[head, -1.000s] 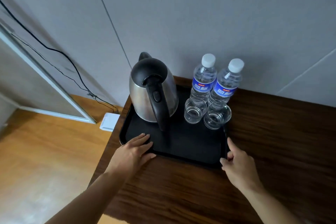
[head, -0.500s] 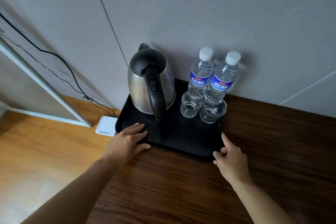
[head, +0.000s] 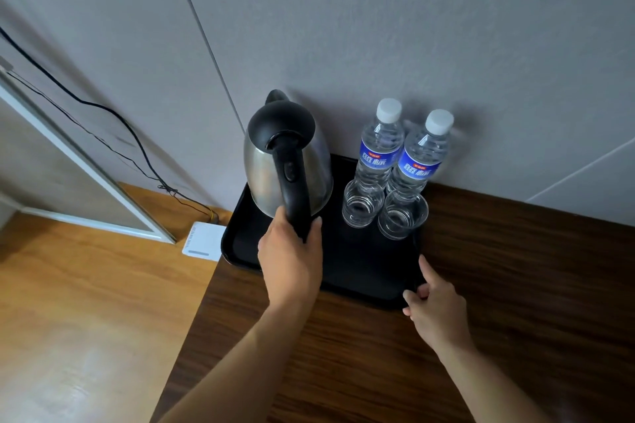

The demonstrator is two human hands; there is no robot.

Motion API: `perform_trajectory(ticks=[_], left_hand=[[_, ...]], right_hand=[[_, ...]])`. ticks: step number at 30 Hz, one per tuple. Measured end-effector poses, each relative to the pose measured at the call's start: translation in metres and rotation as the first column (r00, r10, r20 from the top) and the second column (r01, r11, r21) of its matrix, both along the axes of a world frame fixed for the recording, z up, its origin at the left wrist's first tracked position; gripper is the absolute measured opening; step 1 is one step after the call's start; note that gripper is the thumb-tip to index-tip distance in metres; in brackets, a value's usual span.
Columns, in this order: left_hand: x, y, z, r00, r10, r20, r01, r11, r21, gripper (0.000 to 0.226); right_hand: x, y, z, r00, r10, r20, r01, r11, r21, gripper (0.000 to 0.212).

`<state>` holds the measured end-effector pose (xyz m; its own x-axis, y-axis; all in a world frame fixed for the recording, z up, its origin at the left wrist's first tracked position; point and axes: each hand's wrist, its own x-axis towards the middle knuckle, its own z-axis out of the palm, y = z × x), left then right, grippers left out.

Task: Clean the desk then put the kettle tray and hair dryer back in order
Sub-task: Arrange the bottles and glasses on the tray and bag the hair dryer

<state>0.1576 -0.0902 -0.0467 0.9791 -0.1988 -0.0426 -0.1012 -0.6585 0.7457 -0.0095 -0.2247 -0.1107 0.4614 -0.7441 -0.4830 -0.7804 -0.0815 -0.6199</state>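
Quick count of what's here: one steel kettle (head: 261, 168), one black tray (head: 360, 268), two water bottles and two glasses. The tray sits in the far left corner of the worktop (head: 498, 285), back edge up against the wall (head: 412, 27) and its left side right at the worktop's left edge. The kettle is over the tray's far left part, with its black handle (head: 292, 182) pointing toward the near edge. The left grip (head: 292, 261) is curled round the bottom end of that handle, though I can't tell if the kettle is actually lifted or just sitting there. Both bottles (head: 378, 151) (head: 421, 161) have white caps and blue labels and stand side by side at the tray's far right corner, with their bases hidden behind the glasses. The glasses (head: 362, 204) (head: 402, 215) are upright, just in front of the bottles, one per bottle. The right grip (head: 434, 306) is at the tray's near right corner, one finger straight along the right edge and the rest bent at the rim. Honestly I can't tell if it's pinching the rim or only touching it. The worktop is dark wood grain and the wall is plain grey panels. Past the left edge there's a light wooden floor (head: 86, 302) with a small white box (head: 202, 242) on it, thin black cables (head: 113, 117) running down to it, and a white-framed panel (head: 86, 165) against the wall.
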Motion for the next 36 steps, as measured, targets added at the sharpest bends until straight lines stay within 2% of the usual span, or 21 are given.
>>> perform_trajectory(ticks=[4,10,18,22,25,27,28,30,32,34,36], left_hand=[[0.018,0.027,0.003,0.998,0.005,-0.065,-0.006,1.0,-0.019,0.021],[0.03,0.04,0.006,0.993,-0.081,-0.083,0.082,0.997,0.009,0.024],[0.034,0.045,0.003,0.987,-0.12,-0.11,0.116,0.993,-0.036,0.023],[0.031,0.044,0.001,0.989,-0.124,-0.084,0.121,0.992,-0.048,0.024],[0.017,0.047,-0.01,0.993,-0.074,-0.095,0.062,0.991,-0.117,0.048],[-0.005,0.047,-0.022,0.992,0.012,-0.129,-0.037,0.98,-0.195,0.069],[-0.017,0.046,-0.026,0.989,0.052,-0.139,-0.08,0.974,-0.211,0.072],[-0.039,0.048,-0.038,0.984,0.095,-0.153,-0.124,0.972,-0.198,0.064],[-0.061,0.052,-0.058,0.979,0.089,-0.183,-0.121,0.979,-0.167,0.046],[-0.077,0.064,-0.095,0.975,-0.022,-0.219,-0.007,0.991,-0.131,0.039],[-0.1,0.046,-0.072,0.956,-0.093,-0.278,0.066,0.992,-0.108,0.043]], right_hand=[[-0.001,0.0,0.0,0.999,-0.038,0.013,0.038,0.998,0.042,0.071],[0.002,0.001,0.003,0.993,-0.119,0.018,0.117,0.989,0.085,0.072],[0.004,0.003,0.004,0.994,-0.108,0.021,0.106,0.991,0.08,0.07],[-0.003,0.002,0.01,0.995,0.059,-0.081,-0.064,0.996,-0.058,0.068],[-0.023,-0.002,0.015,0.977,0.123,-0.173,-0.151,0.976,-0.156,0.067],[-0.05,-0.007,0.02,0.979,0.095,-0.18,-0.131,0.972,-0.198,0.063],[-0.065,-0.013,0.023,0.979,0.077,-0.19,-0.118,0.969,-0.218,0.06],[-0.098,-0.028,0.029,0.976,0.054,-0.213,-0.109,0.961,-0.255,0.053],[-0.134,-0.049,0.036,0.972,0.039,-0.232,-0.111,0.945,-0.308,0.044],[-0.169,-0.073,0.043,0.968,-0.003,-0.25,-0.105,0.902,-0.418,0.036],[-0.204,-0.1,0.05,0.963,-0.089,-0.254,-0.076,0.814,-0.576,0.042]])
